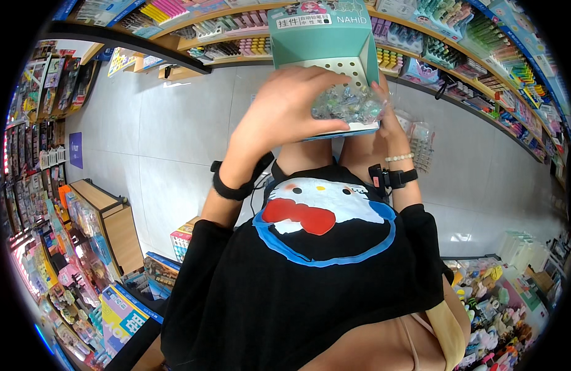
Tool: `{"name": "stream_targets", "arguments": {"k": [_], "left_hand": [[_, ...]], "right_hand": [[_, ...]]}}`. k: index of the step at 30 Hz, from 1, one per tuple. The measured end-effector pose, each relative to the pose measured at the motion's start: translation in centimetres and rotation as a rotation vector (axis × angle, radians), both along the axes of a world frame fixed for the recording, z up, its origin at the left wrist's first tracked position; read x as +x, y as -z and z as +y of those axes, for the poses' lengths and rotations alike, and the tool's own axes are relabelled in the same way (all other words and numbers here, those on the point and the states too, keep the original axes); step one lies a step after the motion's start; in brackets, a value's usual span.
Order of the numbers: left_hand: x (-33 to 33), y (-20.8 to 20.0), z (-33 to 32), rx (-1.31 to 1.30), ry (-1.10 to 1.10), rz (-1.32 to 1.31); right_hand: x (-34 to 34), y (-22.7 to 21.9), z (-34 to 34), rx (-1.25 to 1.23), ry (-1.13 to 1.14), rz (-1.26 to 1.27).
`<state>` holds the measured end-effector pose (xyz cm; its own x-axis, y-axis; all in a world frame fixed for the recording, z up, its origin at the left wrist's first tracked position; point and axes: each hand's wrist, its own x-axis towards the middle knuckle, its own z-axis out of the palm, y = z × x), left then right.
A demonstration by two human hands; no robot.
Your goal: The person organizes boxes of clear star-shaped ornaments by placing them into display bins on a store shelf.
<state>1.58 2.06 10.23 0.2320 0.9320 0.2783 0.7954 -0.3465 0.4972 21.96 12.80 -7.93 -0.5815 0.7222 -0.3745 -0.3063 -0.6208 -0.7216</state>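
Observation:
A teal display box point(322, 46) with its lid raised is held out ahead of me, over my knees. Inside it sits a white tray panel point(338, 63) with rows of round holes. At its near end lies a clear plastic bag point(352, 106) full of small shiny pieces, too small to name. My left hand point(285, 105) curves round the bag from the left, thumb on the near side and fingers on the far side. At the box's right wall my right hand point(389, 114) grips the side, and the bag's edge overlaps it. Its lower fingers are hidden.
Curved shelves point(248, 34) packed with pens run along the far side. More clear packets point(422, 145) lie on the grey tiled floor point(180, 123), right of my legs. A wooden cabinet point(121, 232) stands left; plush toys point(489, 303) fill a display at the near right.

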Motion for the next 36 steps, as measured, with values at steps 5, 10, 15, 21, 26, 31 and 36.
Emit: {"name": "stream_targets", "arguments": {"k": [5, 10, 15, 21, 26, 31, 36], "left_hand": [[3.0, 0.5, 0.3, 0.055, -0.021, 0.18], [4.4, 1.0, 0.6, 0.063, -0.075, 0.254], [4.7, 1.5, 0.8, 0.077, -0.095, 0.262], [5.2, 1.5, 1.1, 0.121, -0.099, 0.242], [6.6, 2.2, 1.5, 0.148, -0.144, 0.219], [8.1, 3.8, 2.2, 0.142, -0.176, 0.255], [8.2, 4.3, 2.4, 0.146, -0.212, 0.277]], "right_hand": [[-0.2, 0.6, 0.2, -0.004, -0.045, 0.102], [-0.3, 0.2, 0.0, 0.02, -0.022, 0.059], [-0.4, -0.4, 0.1, 0.04, -0.024, 0.032], [-0.2, -1.3, -0.3, 0.048, -0.023, 0.052], [-0.3, -2.4, -1.4, 0.166, -0.036, 0.088], [0.2, 0.3, -0.3, 0.276, -0.061, 0.063], [0.2, 1.5, -0.1, 0.161, -0.058, 0.088]]}}
